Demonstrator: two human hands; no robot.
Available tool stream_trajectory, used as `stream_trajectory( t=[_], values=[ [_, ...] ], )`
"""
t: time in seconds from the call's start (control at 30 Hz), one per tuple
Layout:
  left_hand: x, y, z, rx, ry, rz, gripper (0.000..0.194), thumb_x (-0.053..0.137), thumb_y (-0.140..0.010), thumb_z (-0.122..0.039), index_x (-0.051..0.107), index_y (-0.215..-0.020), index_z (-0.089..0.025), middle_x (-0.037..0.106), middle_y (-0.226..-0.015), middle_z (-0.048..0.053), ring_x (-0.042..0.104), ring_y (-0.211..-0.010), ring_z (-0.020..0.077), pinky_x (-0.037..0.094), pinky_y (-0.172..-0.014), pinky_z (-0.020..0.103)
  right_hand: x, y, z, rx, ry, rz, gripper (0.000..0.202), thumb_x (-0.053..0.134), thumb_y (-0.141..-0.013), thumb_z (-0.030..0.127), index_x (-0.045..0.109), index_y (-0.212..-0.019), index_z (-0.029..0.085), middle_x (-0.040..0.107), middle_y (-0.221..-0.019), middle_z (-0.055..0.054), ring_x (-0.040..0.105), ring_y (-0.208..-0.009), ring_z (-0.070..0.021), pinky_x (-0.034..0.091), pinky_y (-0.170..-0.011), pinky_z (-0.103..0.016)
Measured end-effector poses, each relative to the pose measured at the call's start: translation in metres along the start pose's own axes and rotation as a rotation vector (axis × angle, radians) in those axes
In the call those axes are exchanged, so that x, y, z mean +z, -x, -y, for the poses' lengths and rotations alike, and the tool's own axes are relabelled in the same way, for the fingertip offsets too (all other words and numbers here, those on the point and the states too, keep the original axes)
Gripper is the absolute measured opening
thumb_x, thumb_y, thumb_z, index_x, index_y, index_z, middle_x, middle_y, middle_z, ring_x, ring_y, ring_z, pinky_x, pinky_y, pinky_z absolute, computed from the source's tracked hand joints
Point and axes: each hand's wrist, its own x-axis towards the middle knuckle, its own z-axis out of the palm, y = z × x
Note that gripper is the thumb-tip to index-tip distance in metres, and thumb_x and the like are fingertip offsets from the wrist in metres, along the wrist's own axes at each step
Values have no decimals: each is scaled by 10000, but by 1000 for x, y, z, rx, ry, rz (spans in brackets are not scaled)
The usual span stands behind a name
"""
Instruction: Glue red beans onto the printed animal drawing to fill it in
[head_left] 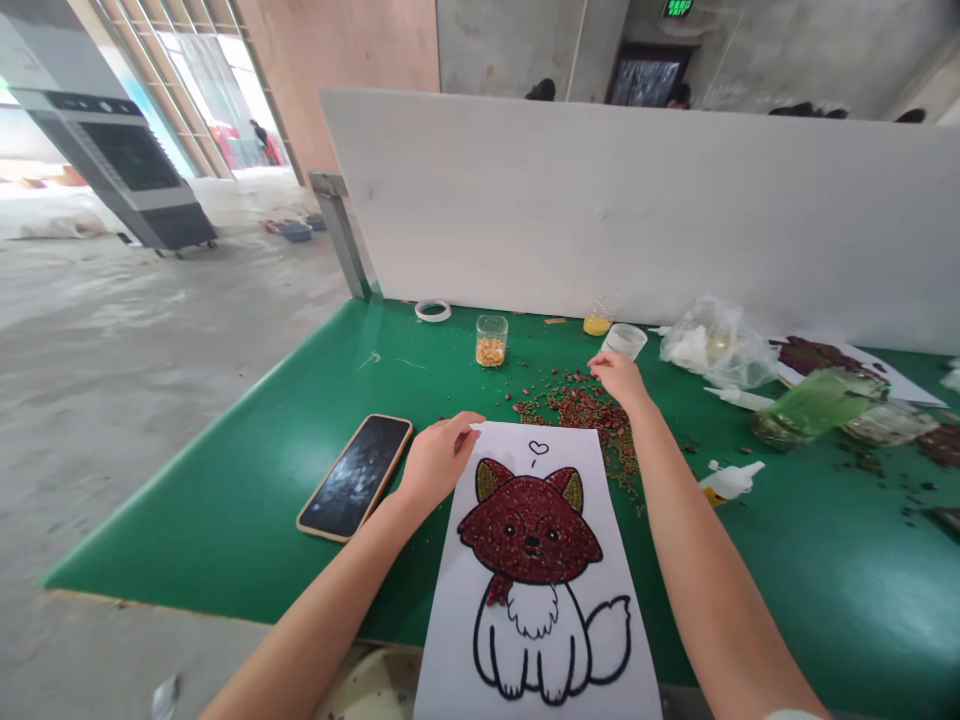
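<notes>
A white sheet with a cat-like animal drawing [540, 660] lies before me, past the table's front edge. Dark red beans or seeds fill the animal's head; its ears hold greenish ones, while most of the body is bare. At the sheet's top left corner is my left hand [439, 458], fingers slightly bent and apart, fingertips touching the paper's edge. My right hand [621, 380] is over the far side of a loose pile of red beans and small green seeds [585, 410]. Its thumb and fingers are pinched together; whatever is between them is too small to make out.
A phone [356, 478] lies left of the sheet. Toward the white partition [600, 200] stand a cup of corn kernels [491, 342], a tape roll [433, 311] and a clear cup [624, 342]. To the right are a glue bottle [731, 484], a green jar [817, 408] and plastic bags [720, 340].
</notes>
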Motion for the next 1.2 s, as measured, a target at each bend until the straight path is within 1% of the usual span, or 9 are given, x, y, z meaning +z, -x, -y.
stream_trajectory(
  t=[0.13,0.23,0.33,0.43,0.5,0.63,0.83,1.03,1.2],
  values=[
    [5,2,1,48,39,-6,233,465,-855,-167,599,-1035,-231,696,-835,16,629,-707,153,476,-650,266,3,5,8,34,-202,184,102,443,-717,153,538,-752,162,397,-532,51,343,-442,-78,294,-443,-220],
    [8,2,0,74,138,-41,276,475,-845,-164,576,-1093,-231,692,-877,24,626,-748,150,491,-679,275,18,22,28,-3,-322,380,120,472,-747,188,555,-827,156,341,-535,70,292,-438,-63,254,-424,-208],
    [7,1,-4,53,316,-63,268,527,-829,-193,592,-1088,-219,685,-972,48,632,-849,158,510,-694,273,40,46,54,-74,-482,624,177,542,-772,249,565,-935,185,380,-584,65,322,-468,-58,280,-444,-200],
    [2,0,-8,19,484,-105,236,577,-817,-237,623,-1047,-213,676,-1012,60,638,-884,168,520,-672,266,61,70,77,-124,-787,983,259,609,-781,313,548,-1011,213,465,-656,46,371,-508,-60,290,-450,-197],
    [-2,-1,-9,26,557,-175,198,609,-806,-260,638,-994,-207,668,-980,58,638,-851,164,519,-656,265,70,83,88,-113,-899,1109,308,644,-772,339,551,-1043,224,490,-673,40,392,-526,-64,298,-451,-195],
    [-7,1,-11,73,613,-317,136,655,-784,-277,657,-896,-200,629,-920,49,614,-832,155,512,-648,258,77,99,98,-55,-1013,1178,366,666,-767,343,550,-1104,257,477,-684,45,401,-535,-61,326,-464,-193],
    [-11,4,-14,154,647,-413,130,652,-787,-219,704,-906,-222,612,-1047,68,591,-973,190,530,-696,282,77,106,103,-65,-1059,1193,412,679,-756,373,538,-1130,275,469,-680,47,423,-555,-66,344,-478,-195],
    [-11,3,-12,115,588,-450,83,636,-787,-190,711,-821,-207,646,-941,55,615,-853,160,519,-653,266,82,104,100,-127,-966,1174,367,633,-797,406,523,-1113,254,494,-696,36,454,-581,-74,357,-500,-205],
    [-10,0,-9,-2,475,-492,71,633,-773,-177,700,-759,-195,642,-813,22,586,-704,113,463,-556,215,87,108,102,-250,-783,1070,356,493,-867,499,533,-1073,212,501,-690,20,445,-561,-76,348,-484,-215]
  ],
)
